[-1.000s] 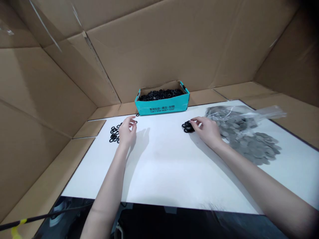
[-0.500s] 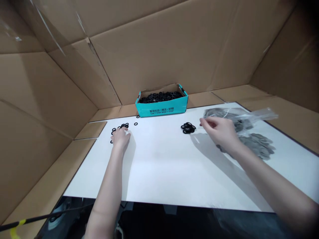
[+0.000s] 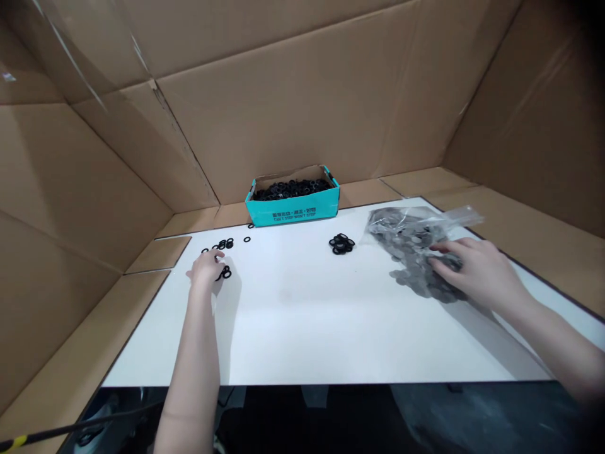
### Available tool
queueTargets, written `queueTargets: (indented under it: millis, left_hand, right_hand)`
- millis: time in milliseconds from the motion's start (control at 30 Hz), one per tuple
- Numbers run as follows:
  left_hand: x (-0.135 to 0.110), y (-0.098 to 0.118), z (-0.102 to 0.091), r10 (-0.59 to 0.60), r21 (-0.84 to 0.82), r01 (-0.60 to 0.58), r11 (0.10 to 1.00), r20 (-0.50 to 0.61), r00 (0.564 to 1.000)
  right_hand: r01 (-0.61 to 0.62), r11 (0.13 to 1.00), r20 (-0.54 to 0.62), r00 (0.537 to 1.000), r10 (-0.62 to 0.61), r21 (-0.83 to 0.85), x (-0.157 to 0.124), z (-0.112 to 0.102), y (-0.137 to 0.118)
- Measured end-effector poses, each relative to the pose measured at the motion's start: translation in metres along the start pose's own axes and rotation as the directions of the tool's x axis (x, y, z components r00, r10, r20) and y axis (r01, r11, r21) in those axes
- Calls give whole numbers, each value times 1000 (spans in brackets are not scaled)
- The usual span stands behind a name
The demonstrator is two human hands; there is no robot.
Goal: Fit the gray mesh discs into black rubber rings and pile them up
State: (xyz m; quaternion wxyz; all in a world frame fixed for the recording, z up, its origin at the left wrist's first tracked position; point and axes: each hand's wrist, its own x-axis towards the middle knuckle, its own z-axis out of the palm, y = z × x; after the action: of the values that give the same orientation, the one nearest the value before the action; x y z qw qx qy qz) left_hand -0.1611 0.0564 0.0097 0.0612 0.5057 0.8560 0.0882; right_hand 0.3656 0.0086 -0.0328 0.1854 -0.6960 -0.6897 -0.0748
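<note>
My left hand [image 3: 206, 267] is at the left of the white table, fingers apart among loose black rings [image 3: 227, 273]. Part of those rings is hidden by the fingers; more rings [image 3: 225, 243] lie just beyond them. At the right, my right hand [image 3: 477, 272] reaches over a pile of thin grey discs [image 3: 428, 280]. Its thumb and fingers are apart, with grey discs showing between them. Behind the pile, close to the fingertips, lies a clear plastic bag [image 3: 401, 224] with more grey discs in it. Between my hands sits a small heap of black rings [image 3: 341, 244].
A turquoise box [image 3: 295, 211] full of black rings stands at the back of the white table [image 3: 302, 328]. Single rings [image 3: 246, 239] lie in front of it. Cardboard walls [image 3: 293, 107] enclose the back and both sides.
My right hand has moved right, from beside the small ring heap to the grey discs, and its fingers have opened. My left hand has drawn nearer, shifting some rings. The view has shifted slightly.
</note>
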Motion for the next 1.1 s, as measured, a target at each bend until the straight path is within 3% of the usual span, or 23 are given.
queueTargets:
  millis: [133,267,467,633,800,1100]
  left_hand:
    - [5,-5,2,-3,-18,3,1000,20,1000]
    - [6,-5,4,9,-29,-8,1000,13,1000]
    - [6,-5,4,3,-18,-3,1000,14,1000]
    - [9,-6,6,17,-9,-17,1000,22,1000]
    - [6,-8,0,98,-27,-96,995,80,992]
    - [1,-6,-7,175,-92,-164,982,123,977]
  right_hand:
    - [-13,997,80,997,19,-76,-2,8,-1]
    - [-28,999,80,996,31,-39,1,11,-8]
    - [-100,973,47,995,92,209,6,8,-10]
    - [-235,898,106,972,210,372,5,-6,-15]
    - [-270,866,3,955,297,421,6,-16,-17]
    - [-245,880,-19,961,276,408,9,-18,-23]
